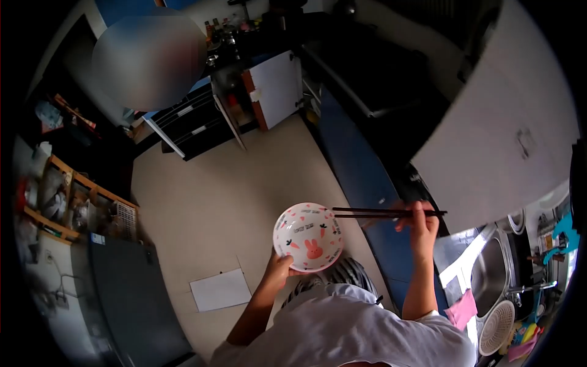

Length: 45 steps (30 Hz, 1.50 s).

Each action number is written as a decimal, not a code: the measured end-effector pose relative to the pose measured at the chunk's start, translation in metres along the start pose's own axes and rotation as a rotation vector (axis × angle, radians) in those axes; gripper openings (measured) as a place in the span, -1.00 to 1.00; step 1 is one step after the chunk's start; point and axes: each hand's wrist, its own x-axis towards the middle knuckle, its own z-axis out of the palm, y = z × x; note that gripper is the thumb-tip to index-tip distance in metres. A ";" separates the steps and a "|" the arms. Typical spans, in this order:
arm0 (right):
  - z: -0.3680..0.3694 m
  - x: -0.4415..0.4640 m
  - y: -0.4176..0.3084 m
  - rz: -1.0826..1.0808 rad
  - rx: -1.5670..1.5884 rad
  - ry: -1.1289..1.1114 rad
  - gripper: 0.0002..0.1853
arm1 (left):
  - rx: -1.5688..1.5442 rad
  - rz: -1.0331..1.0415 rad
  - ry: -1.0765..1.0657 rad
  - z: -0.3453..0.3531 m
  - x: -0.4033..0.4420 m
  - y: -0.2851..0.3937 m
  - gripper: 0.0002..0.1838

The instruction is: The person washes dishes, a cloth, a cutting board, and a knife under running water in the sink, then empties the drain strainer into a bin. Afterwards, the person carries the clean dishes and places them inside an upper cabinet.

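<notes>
A white bowl [299, 241] printed with a pink rabbit, carrots and small hearts is tilted so its inside faces me, with no food visible in it. My left hand [282, 267] grips its lower left rim. In my right hand [420, 227] is a pair of dark chopsticks [373, 213], held level and pointing left. Their tips are close to the bowl's upper right rim; I cannot tell whether they touch it. Both hands are in front of my body, above the floor.
At right are a metal sink [491, 275], a pink cloth [462, 309], a round basket [497, 328] and a large pale cabinet door [495, 134]. Ahead, a white cupboard door [276, 88] stands open beside pulled-out drawers [189, 116]. A grey fridge [131, 293] and wooden shelf [92, 192] are at left.
</notes>
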 end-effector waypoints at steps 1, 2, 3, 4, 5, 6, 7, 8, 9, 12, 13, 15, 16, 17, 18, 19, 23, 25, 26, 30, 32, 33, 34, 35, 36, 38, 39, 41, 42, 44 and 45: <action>0.020 0.013 0.007 0.038 -0.006 -0.049 -0.76 | -0.022 0.049 0.035 -0.015 0.008 0.003 -0.39; 0.032 0.023 0.012 0.073 -0.013 -0.101 -0.76 | -0.046 0.103 0.070 -0.023 0.012 0.003 -0.39; 0.054 0.036 0.022 0.083 0.012 -0.141 -0.76 | -0.079 0.126 0.078 -0.038 0.018 0.010 -0.39; 0.073 0.050 0.033 0.061 0.026 -0.209 -0.73 | -0.086 0.131 0.087 -0.050 0.024 0.022 -0.39; 0.092 0.064 0.044 0.075 0.035 -0.230 -0.73 | -0.135 0.109 0.102 -0.063 0.030 0.036 -0.39; 0.113 0.079 0.054 0.092 0.046 -0.260 -0.73 | -0.189 0.091 0.125 -0.077 0.037 0.046 -0.40; 0.134 0.095 0.064 0.101 0.056 -0.297 -0.73 | -0.231 0.120 0.155 -0.095 0.049 0.049 -0.39; 0.156 0.112 0.074 0.098 0.079 -0.303 -0.73 | -0.248 0.133 0.189 -0.110 0.058 0.059 -0.39; 0.174 0.124 0.079 0.090 0.097 -0.311 -0.74 | -0.257 0.132 0.238 -0.120 0.062 0.068 -0.40; 0.246 0.182 0.096 0.088 0.159 -0.358 -0.74 | -0.269 0.143 0.329 -0.161 0.093 0.112 -0.42; 0.272 0.201 0.098 0.071 0.181 -0.360 -0.75 | -0.283 0.149 0.359 -0.173 0.103 0.129 -0.42; 0.321 0.239 0.106 0.066 0.216 -0.412 -0.75 | -0.317 0.158 0.429 -0.198 0.122 0.164 -0.43; 0.343 0.253 0.107 0.062 0.234 -0.441 -0.76 | -0.333 0.175 0.442 -0.205 0.123 0.179 -0.43; 0.367 0.268 0.112 0.076 0.256 -0.493 -0.78 | -0.344 0.200 0.498 -0.213 0.125 0.196 -0.41; 0.394 0.282 0.118 0.073 0.259 -0.519 -0.78 | -0.354 0.221 0.553 -0.225 0.130 0.210 -0.40; 0.422 0.293 0.124 0.093 0.271 -0.540 -0.77 | -0.371 0.239 0.574 -0.240 0.138 0.216 -0.40; 0.529 0.332 0.153 0.127 0.277 -0.620 -0.77 | -0.467 0.274 0.633 -0.304 0.170 0.248 -0.38; 0.581 0.354 0.179 0.091 0.309 -0.652 -0.79 | -0.489 0.306 0.649 -0.340 0.191 0.272 -0.37; 0.607 0.365 0.191 0.096 0.324 -0.631 -0.80 | -0.509 0.324 0.659 -0.359 0.199 0.282 -0.36; 0.697 0.404 0.214 0.034 0.273 -0.558 -0.78 | -0.477 0.313 0.650 -0.445 0.248 0.336 -0.34; 0.746 0.424 0.214 0.099 0.259 -0.484 -0.79 | -0.421 0.325 0.639 -0.477 0.264 0.376 -0.36; 0.769 0.437 0.216 0.095 0.285 -0.484 -0.79 | -0.388 0.322 0.621 -0.492 0.272 0.396 -0.37; 0.792 0.450 0.218 0.096 0.310 -0.478 -0.79 | -0.351 0.311 0.604 -0.507 0.280 0.416 -0.38; 0.813 0.463 0.220 0.058 0.292 -0.495 -0.79 | -0.349 0.314 0.549 -0.521 0.288 0.435 -0.41; 0.832 0.475 0.219 0.020 0.288 -0.519 -0.78 | -0.340 0.302 0.539 -0.533 0.297 0.452 -0.41; 0.874 0.498 0.221 0.005 0.262 -0.499 -0.77 | -0.315 0.315 0.500 -0.550 0.316 0.478 -0.41; 0.895 0.510 0.223 0.006 0.263 -0.525 -0.76 | -0.309 0.306 0.488 -0.558 0.327 0.490 -0.41; 0.942 0.541 0.227 0.011 0.242 -0.592 -0.73 | -0.327 0.303 0.476 -0.572 0.350 0.511 -0.38; 0.966 0.557 0.231 -0.009 0.256 -0.616 -0.73 | -0.342 0.304 0.482 -0.578 0.359 0.521 -0.38; 1.014 0.596 0.242 -0.075 0.300 -0.668 -0.76 | -0.421 0.286 0.498 -0.582 0.381 0.537 -0.34; 1.039 0.613 0.246 -0.126 0.305 -0.676 -0.76 | -0.437 0.295 0.514 -0.588 0.389 0.540 -0.34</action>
